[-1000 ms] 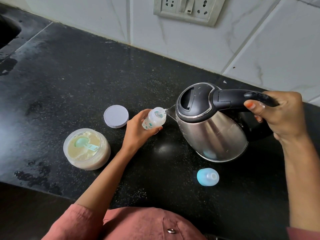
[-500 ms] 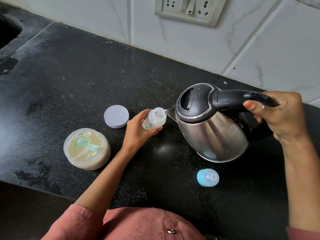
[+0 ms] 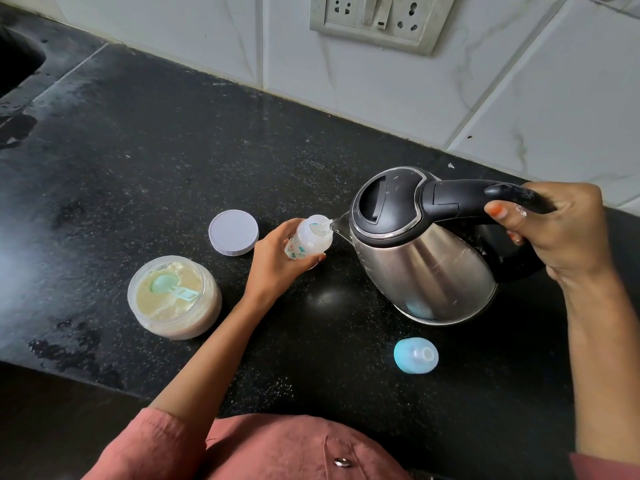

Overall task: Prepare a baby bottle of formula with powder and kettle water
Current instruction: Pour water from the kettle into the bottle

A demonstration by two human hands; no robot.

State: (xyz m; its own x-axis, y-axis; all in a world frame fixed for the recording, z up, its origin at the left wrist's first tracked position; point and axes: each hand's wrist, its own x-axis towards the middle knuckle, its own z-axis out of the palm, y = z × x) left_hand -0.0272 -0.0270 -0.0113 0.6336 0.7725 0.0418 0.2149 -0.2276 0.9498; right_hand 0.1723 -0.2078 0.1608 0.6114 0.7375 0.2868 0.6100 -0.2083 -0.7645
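My left hand (image 3: 277, 261) grips a small clear baby bottle (image 3: 308, 242) with printed figures, its open mouth tilted toward the kettle. My right hand (image 3: 557, 226) holds the black handle of a steel kettle (image 3: 422, 258), tipped left so its spout sits at the bottle's mouth; a thin stream of water runs into the bottle. An open tub of pale formula powder (image 3: 175, 297) with a green scoop lying in it stands at the left. The blue bottle cap with teat (image 3: 415, 355) lies in front of the kettle.
The tub's white lid (image 3: 233, 232) lies flat on the black stone counter (image 3: 145, 150). A tiled wall with a socket panel (image 3: 377, 19) runs along the back. A sink edge (image 3: 17, 64) shows at far left. The counter's front edge is just before my body.
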